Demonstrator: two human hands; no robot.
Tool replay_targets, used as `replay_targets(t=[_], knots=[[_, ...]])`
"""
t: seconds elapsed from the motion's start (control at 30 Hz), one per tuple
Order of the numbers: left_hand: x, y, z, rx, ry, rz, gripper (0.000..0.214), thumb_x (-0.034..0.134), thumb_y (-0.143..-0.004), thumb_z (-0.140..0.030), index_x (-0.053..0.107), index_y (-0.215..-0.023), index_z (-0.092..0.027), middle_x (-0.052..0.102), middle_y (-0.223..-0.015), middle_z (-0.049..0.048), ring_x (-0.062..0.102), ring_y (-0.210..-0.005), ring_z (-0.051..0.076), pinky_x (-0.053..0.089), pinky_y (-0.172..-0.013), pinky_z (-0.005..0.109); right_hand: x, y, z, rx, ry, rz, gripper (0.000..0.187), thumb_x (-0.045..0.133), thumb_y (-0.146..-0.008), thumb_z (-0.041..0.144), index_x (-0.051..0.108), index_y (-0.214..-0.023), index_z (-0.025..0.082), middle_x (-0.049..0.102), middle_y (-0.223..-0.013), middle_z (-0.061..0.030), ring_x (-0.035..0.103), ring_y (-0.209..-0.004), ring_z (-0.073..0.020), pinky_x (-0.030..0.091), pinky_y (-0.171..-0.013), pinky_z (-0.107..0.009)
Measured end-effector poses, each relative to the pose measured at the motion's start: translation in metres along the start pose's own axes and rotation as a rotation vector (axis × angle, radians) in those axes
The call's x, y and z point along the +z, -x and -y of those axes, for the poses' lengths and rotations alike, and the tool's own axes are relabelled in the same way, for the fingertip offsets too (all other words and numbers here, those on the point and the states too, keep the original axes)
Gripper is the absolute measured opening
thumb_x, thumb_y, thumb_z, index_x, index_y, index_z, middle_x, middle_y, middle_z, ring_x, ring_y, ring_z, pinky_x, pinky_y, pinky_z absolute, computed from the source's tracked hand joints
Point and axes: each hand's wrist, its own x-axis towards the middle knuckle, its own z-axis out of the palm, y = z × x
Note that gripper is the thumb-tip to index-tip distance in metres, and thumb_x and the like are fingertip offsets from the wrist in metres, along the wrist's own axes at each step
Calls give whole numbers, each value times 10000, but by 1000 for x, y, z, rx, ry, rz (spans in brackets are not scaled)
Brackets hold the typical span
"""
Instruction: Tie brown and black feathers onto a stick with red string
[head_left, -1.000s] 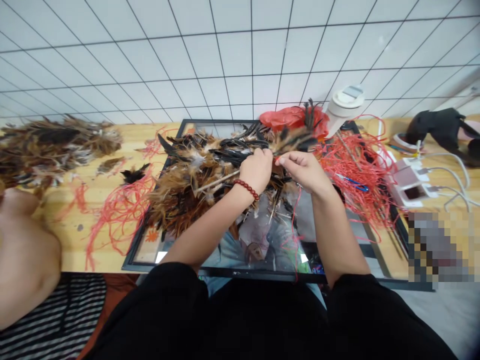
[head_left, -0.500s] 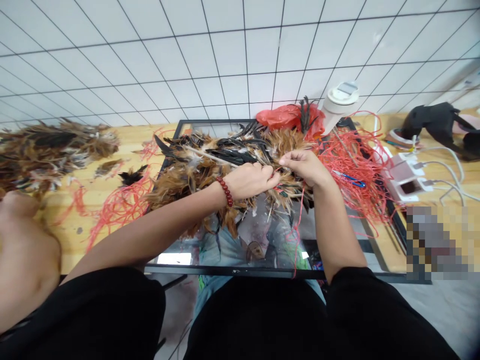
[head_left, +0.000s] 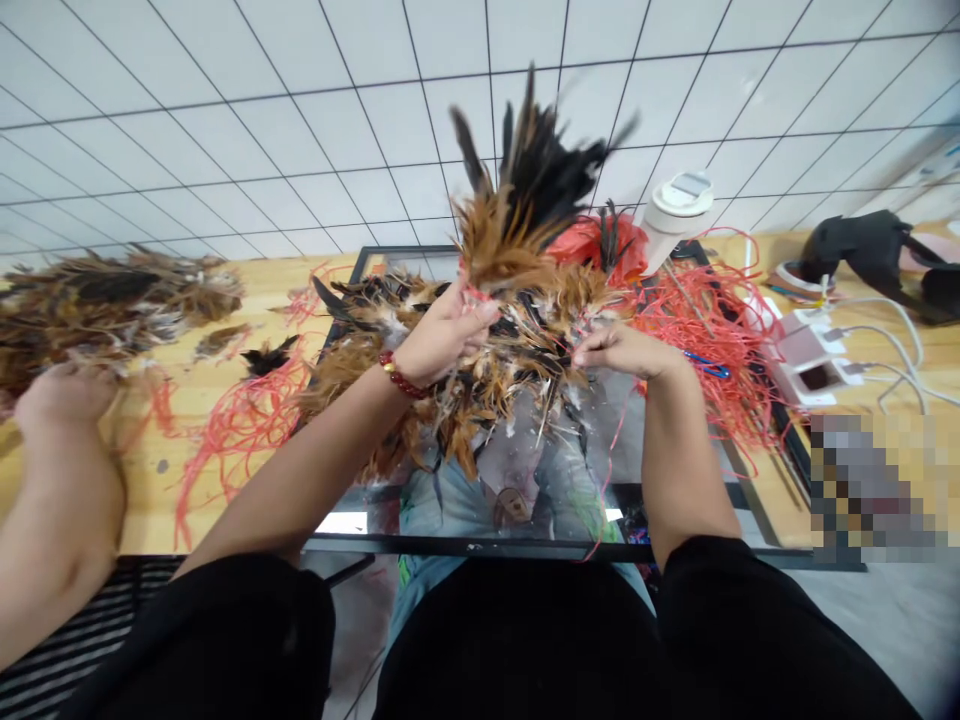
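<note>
l hand (head_left: pixel 446 335) grips feather bundle (head_left: pixel 517 215); r hand (head_left: pixel 622 350) pinches red string (head_left: pixel 611 445).

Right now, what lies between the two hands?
Head view: loose brown feathers lie between the left hand, holding a feather bundle, and the right hand.

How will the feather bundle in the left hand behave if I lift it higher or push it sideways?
Probably very light: the left hand holds the feather bundle up by a pinch at its base. Likely floppy at the tips, which splay outward. It may shed, since only red string seems to bind the quills.
</note>
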Motion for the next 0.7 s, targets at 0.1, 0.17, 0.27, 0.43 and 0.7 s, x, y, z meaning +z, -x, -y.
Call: replay_targets(t=[0.1,0.17,0.27,0.43,0.7], knots=[[17,2,4,-126,211,183,390,821,-689,-402,522,-725,-155,475,-676,-37,284,-449,3,145,-415,125,8,-1,11,-36,33,21,196,767,-690,359,766,-758,175,717,-739,-29,625,-704,-154,505,-719,-292],[27,3,6,-174,274,245,435,848,-663,-398,503,-683,-135,462,-657,-44,266,-434,-13,117,-394,116,18,1,24,-142,-125,-41,306,795,-682,368,747,-925,188,732,-912,-43,644,-836,-164,523,-788,-298],[39,2,11,-219,341,246,410,843,-686,-359,504,-679,-127,464,-629,-48,268,-417,-18,125,-375,110,36,2,47,-231,-430,-68,424,810,-690,442,674,-1011,199,705,-1014,-54,649,-887,-154,545,-794,-288],[47,-3,20,-192,408,188,362,814,-732,-328,507,-717,-136,460,-610,-66,273,-402,-23,154,-368,96,48,-2,62,-65,-713,-54,431,815,-688,476,601,-926,188,584,-675,43,469,-447,-51,453,-448,-203],[45,-16,39,-166,514,65,360,800,-752,-279,464,-743,-151,484,-667,-64,286,-417,-25,162,-366,83,39,-2,49,-57,-601,-8,473,730,-730,607,625,-769,148,331,-497,82,214,-401,-31,147,-375,-192]])
